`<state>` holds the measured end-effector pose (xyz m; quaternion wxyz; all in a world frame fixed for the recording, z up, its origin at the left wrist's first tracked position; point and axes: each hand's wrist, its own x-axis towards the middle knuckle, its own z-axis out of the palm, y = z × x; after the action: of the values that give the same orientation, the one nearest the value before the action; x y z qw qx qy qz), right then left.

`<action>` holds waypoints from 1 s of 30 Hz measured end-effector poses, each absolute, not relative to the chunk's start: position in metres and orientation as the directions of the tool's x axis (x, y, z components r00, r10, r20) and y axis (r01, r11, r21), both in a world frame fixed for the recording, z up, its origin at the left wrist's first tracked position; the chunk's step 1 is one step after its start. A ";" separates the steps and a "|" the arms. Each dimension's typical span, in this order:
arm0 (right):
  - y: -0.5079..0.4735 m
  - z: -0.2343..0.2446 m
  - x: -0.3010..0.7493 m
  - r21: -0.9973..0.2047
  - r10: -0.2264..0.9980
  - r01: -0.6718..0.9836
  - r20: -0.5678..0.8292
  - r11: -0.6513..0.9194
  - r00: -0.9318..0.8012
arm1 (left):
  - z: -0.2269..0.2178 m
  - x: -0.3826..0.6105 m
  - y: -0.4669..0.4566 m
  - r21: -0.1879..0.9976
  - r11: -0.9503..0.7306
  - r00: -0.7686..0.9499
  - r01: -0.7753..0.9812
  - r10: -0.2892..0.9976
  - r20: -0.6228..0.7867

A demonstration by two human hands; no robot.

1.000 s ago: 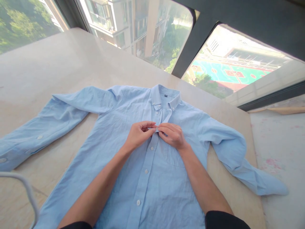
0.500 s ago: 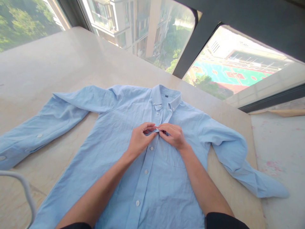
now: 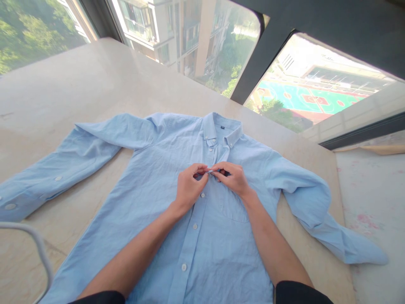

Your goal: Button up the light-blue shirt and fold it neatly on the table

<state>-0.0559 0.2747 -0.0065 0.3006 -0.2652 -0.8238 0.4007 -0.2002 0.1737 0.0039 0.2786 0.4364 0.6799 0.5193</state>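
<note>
A light blue button-down shirt (image 3: 152,190) lies front up, its collar (image 3: 232,133) at the far end and its sleeves spread to both sides. On its front placket, below the collar, my left hand (image 3: 191,183) pinches the fabric between thumb and fingers. Right beside it, my right hand (image 3: 232,177) pinches the same raised bit of placket, fingertips nearly meeting. Any button between the fingertips is hidden. Below the hands, white buttons (image 3: 195,226) run down the placket. The top of the placket gapes in folds under the collar.
The shirt rests on a pale stone ledge (image 3: 95,84) beneath windows with dark frames (image 3: 253,59). A white cable (image 3: 39,249) curves at the lower left. Flower-patterned cloth (image 3: 373,202) lies beyond the ledge at the right.
Both hands keep their pinch on the placket. My right hand's fingers have shifted and bent slightly at the placket edge. The view has moved a little.
</note>
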 end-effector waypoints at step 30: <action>0.280 -0.010 -0.052 -0.715 0.580 0.190 0.351 0.673 -0.735 | -0.005 -0.198 0.172 0.831 0.093 -0.433 0.549 0.882 0.188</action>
<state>-0.0522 0.2804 -0.0097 0.2887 -0.2218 -0.8679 0.3379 -0.1984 0.1716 -0.0052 0.1842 0.4997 0.7158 0.4517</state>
